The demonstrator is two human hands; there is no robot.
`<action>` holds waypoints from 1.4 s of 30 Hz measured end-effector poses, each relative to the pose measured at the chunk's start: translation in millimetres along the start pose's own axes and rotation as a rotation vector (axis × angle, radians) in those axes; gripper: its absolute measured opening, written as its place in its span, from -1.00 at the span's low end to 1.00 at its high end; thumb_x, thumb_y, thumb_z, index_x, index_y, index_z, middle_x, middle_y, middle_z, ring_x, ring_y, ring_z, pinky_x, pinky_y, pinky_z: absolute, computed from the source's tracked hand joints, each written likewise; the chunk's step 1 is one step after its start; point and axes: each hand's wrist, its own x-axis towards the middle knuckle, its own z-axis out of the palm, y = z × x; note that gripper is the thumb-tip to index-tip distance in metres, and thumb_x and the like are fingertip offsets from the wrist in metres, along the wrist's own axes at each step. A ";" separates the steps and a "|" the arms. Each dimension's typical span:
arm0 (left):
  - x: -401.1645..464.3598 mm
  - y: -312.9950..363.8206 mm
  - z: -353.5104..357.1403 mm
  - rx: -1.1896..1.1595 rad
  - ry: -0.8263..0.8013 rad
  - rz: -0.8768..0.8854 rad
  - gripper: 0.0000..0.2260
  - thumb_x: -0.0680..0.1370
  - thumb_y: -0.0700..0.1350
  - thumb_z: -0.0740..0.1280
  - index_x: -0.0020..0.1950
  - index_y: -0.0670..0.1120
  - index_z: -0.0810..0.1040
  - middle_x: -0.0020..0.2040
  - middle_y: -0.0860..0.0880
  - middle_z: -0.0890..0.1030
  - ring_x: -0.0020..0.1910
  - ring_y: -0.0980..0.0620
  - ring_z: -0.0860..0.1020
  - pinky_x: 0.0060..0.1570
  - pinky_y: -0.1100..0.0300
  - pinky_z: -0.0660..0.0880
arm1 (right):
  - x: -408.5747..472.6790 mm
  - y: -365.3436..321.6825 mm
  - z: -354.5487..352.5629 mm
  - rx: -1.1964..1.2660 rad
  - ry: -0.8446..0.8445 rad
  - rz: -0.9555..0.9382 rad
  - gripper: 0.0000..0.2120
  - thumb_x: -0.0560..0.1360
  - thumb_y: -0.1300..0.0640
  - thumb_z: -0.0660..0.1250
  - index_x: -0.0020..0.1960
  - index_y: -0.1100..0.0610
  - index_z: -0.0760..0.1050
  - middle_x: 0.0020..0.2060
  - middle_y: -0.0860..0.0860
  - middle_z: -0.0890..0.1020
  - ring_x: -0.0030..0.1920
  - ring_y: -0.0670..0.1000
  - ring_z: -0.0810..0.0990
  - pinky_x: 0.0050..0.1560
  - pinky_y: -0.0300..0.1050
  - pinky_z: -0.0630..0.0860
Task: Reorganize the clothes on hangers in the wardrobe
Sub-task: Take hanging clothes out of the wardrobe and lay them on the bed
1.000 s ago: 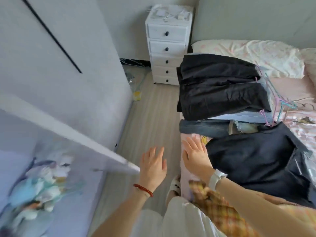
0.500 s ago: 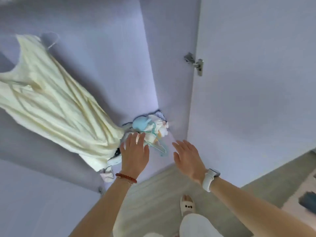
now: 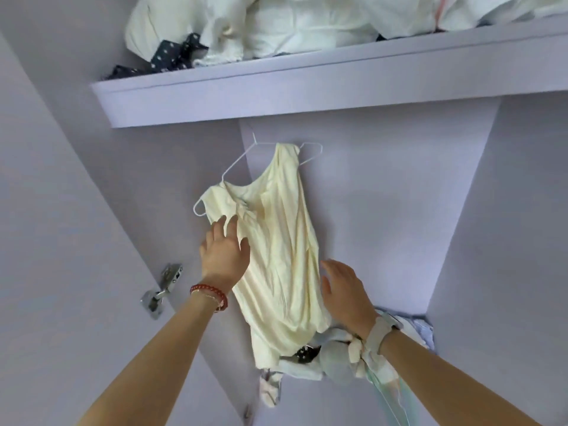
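Observation:
A pale yellow sleeveless top [image 3: 279, 256] hangs askew on a white wire hanger [image 3: 242, 161] inside the lilac wardrobe; only one strap sits on the hanger's right end. My left hand [image 3: 224, 253], with a red bead bracelet, lies with straight fingers against the top's left shoulder area. My right hand [image 3: 347, 290], with a white watch, hovers open beside the top's right edge, apparently just off the cloth. The hanger's hook is hidden under the shelf.
A lilac shelf [image 3: 307, 87] above holds white bedding [image 3: 276, 23] and a dark dotted cloth [image 3: 175, 53]. A heap of small clothes and a plush toy [image 3: 341, 361] lies on the wardrobe floor. A metal door hinge [image 3: 159, 290] sits on the left side panel.
My view swung from the bed and floor up into the wardrobe. Both hands rose from the pile at the bottom to the yellow top; the left now touches it.

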 end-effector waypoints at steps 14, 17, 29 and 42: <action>135.5 -24.2 10.7 -0.101 0.017 -0.074 -0.71 0.61 -0.11 0.08 0.30 -0.14 0.37 0.19 -0.21 0.50 0.12 -0.25 0.48 0.03 -0.01 0.39 | 147.7 -50.5 7.5 0.443 -0.055 0.020 -0.63 0.60 0.14 0.08 0.39 0.13 0.26 0.33 0.03 0.39 0.32 0.01 0.36 0.29 -0.19 0.29; 113.8 -8.5 21.0 -0.295 0.051 0.121 -0.74 0.61 -0.08 0.13 0.24 -0.11 0.46 0.10 -0.15 0.58 0.00 -0.21 0.56 -0.10 0.11 0.41 | 175.8 -66.4 -7.1 0.651 -0.041 0.147 -0.69 0.60 0.12 0.09 0.30 0.15 0.36 0.13 -0.03 0.46 0.09 -0.05 0.42 0.10 -0.23 0.30; 105.2 -24.3 25.4 -0.552 -0.223 0.244 -0.71 0.58 -0.11 0.23 0.29 -0.09 0.46 0.28 -0.04 0.37 0.31 0.04 0.33 0.28 0.27 0.26 | 220.1 -90.1 -36.3 0.125 0.164 0.196 -0.75 0.56 0.23 0.05 0.13 0.24 0.42 0.04 0.18 0.57 0.06 0.25 0.52 -0.03 -0.02 0.44; 110.8 -9.7 35.7 -0.307 0.149 0.450 -0.51 0.55 -0.11 0.27 0.45 -0.12 0.24 0.45 -0.20 0.23 0.44 -0.23 0.15 0.31 -0.17 0.18 | 89.1 -17.1 -24.2 0.114 0.256 0.016 -0.87 0.51 0.29 0.25 -0.05 0.19 0.57 -0.51 -0.07 0.49 -0.53 -0.14 0.34 -0.39 -0.31 0.32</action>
